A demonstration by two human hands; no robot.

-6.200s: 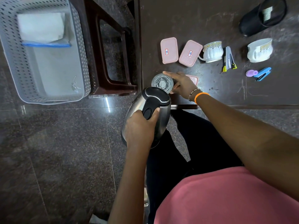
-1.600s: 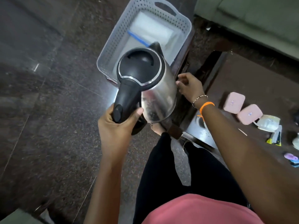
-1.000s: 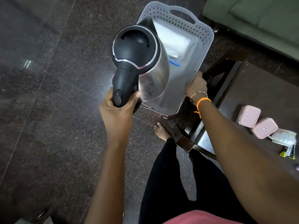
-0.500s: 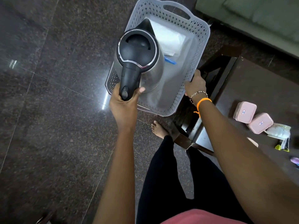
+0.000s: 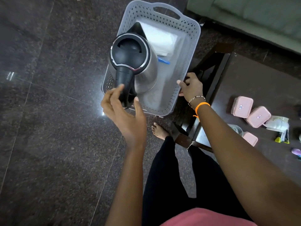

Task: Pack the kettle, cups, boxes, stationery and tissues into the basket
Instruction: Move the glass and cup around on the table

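Note:
The steel kettle [image 5: 130, 53] with its black lid and handle stands upright in the near-left part of the grey perforated basket [image 5: 192, 30]. My left hand [image 5: 125, 115] hovers just below the kettle's handle, fingers spread and loose around it. A white tissue pack [image 5: 161, 41] with a blue strip lies at the basket's far end. My right hand [image 5: 190, 88] grips the basket's right wall. On the dark table at right lie two pink boxes [image 5: 241, 106], a third pink box [image 5: 250, 138], a white cup [image 5: 277, 124], a glass [image 5: 236, 128] and a stapler [image 5: 282, 137].
The basket rests on a dark wooden stool [image 5: 210, 66] between the polished stone floor and the table. A green sofa [image 5: 260, 17] fills the top right. My bare foot [image 5: 158, 130] stands just below the basket.
The kettle came down into the basket and now stands there. My left hand has let go of the handle and opened. My right hand stays on the basket's wall.

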